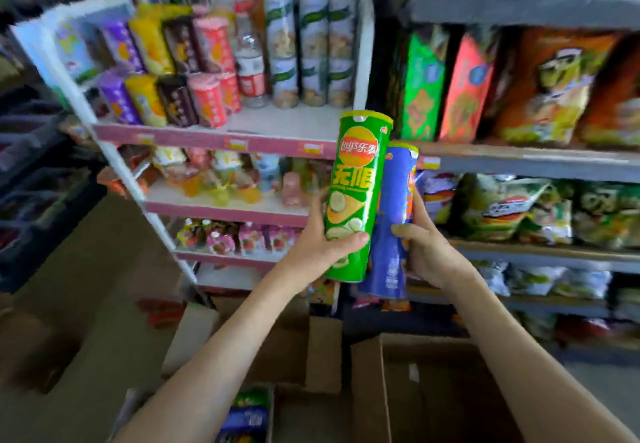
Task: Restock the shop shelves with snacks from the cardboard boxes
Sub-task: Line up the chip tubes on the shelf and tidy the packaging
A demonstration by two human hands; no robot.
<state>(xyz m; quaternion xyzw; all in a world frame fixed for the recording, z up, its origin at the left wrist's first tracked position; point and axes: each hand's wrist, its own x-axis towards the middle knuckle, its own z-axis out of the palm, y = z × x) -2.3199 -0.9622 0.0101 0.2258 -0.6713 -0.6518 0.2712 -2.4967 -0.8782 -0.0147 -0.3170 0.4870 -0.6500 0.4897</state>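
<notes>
A small shop: snack tubes [194, 72] and crisp bags [554, 86] crowd price-tagged shelves [242, 143], open cardboard boxes [433, 387] at lower frame.

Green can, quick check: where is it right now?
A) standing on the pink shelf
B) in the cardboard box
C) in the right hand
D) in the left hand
D: the left hand grips the green can in front of the shelves, while the right hand holds the blue can beside it.

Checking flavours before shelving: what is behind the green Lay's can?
A blue can, held by the right hand. The green can in the left hand covers part of it, so its label is mostly hidden.
</notes>
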